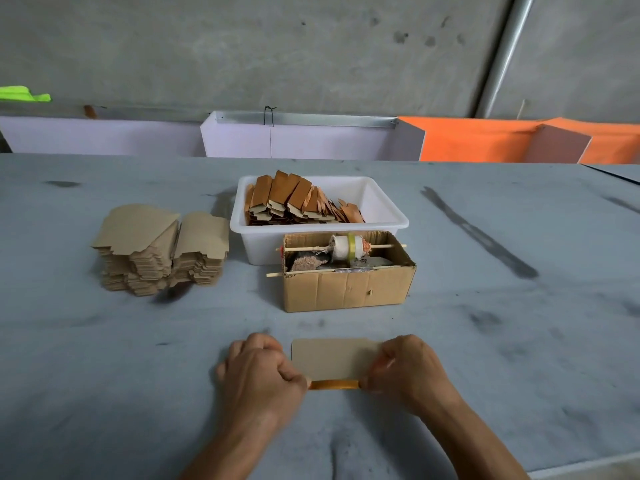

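Cardboard blank point(332, 358) lies flat on the tabletop point(138, 375) near me; my left hand point(259, 372) and right hand point(412, 368) pinch the ends of the orange tape point(334, 385) along its near edge. Taping is underway, I judge; a tall stack of blanks point(159, 251) waits.

small packing workshop, bare concrete wall point(242, 46), worktable point(104, 341) w/ stacked card blanks point(159, 251), parts tub point(381, 206)
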Demonstrator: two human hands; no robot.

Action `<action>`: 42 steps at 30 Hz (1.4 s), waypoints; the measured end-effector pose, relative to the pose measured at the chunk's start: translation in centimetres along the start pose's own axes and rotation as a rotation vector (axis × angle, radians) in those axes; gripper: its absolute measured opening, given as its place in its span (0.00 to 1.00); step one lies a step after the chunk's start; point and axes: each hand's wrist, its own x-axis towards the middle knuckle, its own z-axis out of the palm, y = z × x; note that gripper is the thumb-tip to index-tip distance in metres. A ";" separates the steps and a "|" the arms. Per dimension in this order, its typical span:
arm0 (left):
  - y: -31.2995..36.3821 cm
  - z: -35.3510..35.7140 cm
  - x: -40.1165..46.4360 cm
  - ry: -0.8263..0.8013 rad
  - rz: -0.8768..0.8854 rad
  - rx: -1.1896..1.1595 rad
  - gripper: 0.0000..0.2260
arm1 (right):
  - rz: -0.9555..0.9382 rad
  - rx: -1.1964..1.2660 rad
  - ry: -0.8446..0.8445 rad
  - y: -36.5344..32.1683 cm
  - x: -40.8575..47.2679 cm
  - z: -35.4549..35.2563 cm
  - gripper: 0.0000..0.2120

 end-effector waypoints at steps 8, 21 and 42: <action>0.4 -0.7 -1.3 0.098 0.195 -0.022 0.10 | -0.202 0.073 0.257 1.3 -2.3 1.9 0.11; 2.6 0.7 -4.2 0.215 0.652 0.318 0.12 | -0.633 -0.431 0.638 0.2 -4.4 4.2 0.13; 2.9 -0.9 3.3 -0.170 0.273 0.165 0.12 | -0.232 -0.307 0.284 0.4 -1.9 0.9 0.12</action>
